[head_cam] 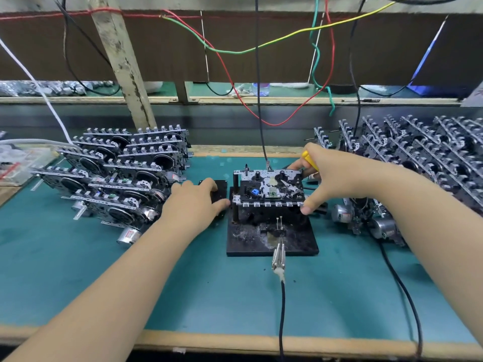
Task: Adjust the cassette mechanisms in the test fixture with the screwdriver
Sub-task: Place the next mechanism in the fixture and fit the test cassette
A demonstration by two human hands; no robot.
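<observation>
Fingers of the right hand (337, 176) curled round the yellow screwdriver (310, 160), thumb reaching down to the front edge of the cassette mechanism (269, 188) seated in the black test fixture (251, 239). The left hand (194, 202) lay relaxed on a black box (218, 190) beside it. Stacked mechanisms (122, 176) flanked both sides on the green mat (183, 283).

Mat (78, 257): matt teal, rubbery-looking. Bench edge (235, 343): pale bare wood. Fixture base (243, 241): black, scuffed, semi-gloss. Mechanism (269, 189): shiny metal w/ black plastic bits. Screwdriver handle (309, 159): yellow plastic, smooth. Motors (129, 235): bright metal cans.
</observation>
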